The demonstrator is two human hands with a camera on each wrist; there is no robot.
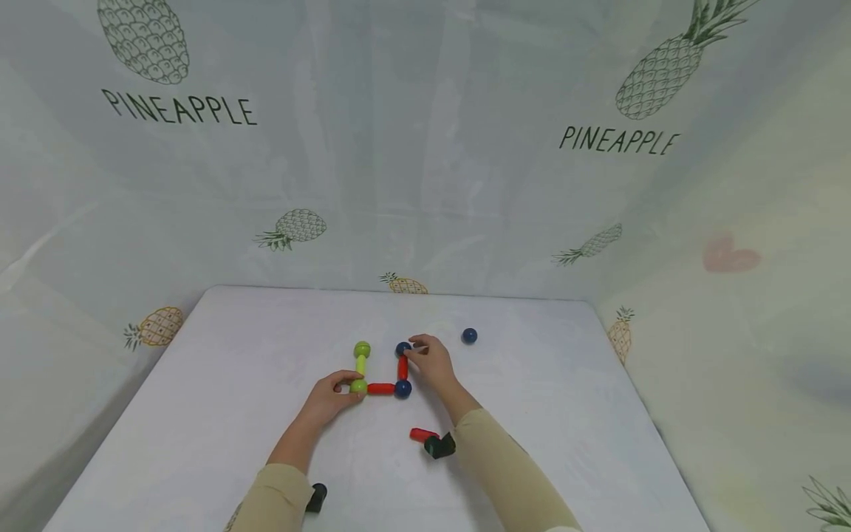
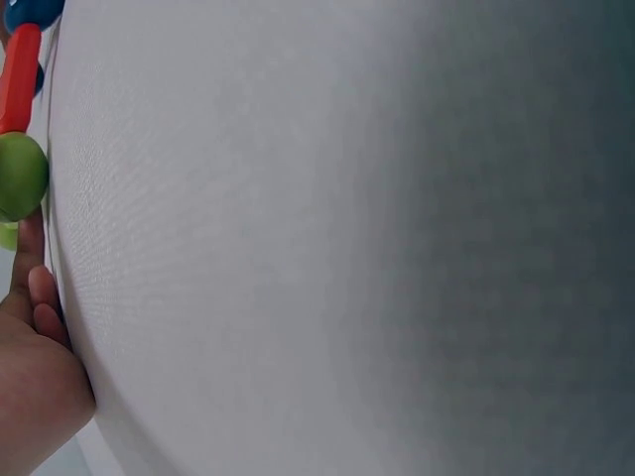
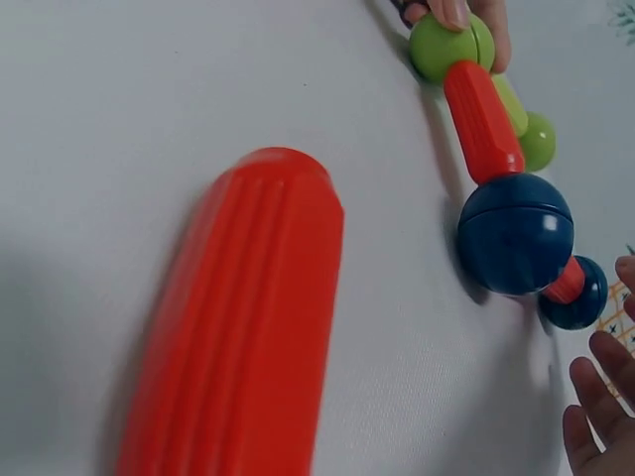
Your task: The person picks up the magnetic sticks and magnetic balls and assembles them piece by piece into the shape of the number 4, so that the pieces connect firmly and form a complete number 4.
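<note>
In the head view, a U-shaped ball-and-stick piece lies on the white table. My left hand (image 1: 324, 401) pinches its near-left green ball (image 1: 359, 386) between fingers and thumb. A lime stick (image 1: 361, 365) runs from that ball to another green ball (image 1: 362, 349). A red stick (image 1: 381, 389) joins it to a blue ball (image 1: 402, 389) on the right. From there a second red stick (image 1: 402, 370) leads to the far blue ball (image 1: 402, 348). My right hand (image 1: 435, 364) is beside this far ball; in the right wrist view its fingers (image 3: 598, 402) are spread and apart from it.
A loose blue ball (image 1: 469, 336) lies farther right on the table (image 1: 545, 414). Nearer, by the right forearm, is a loose red stick (image 1: 423, 434), partly behind a dark device (image 1: 440, 446) at the sleeve. A pineapple-print cloth (image 1: 425, 148) hangs behind the table.
</note>
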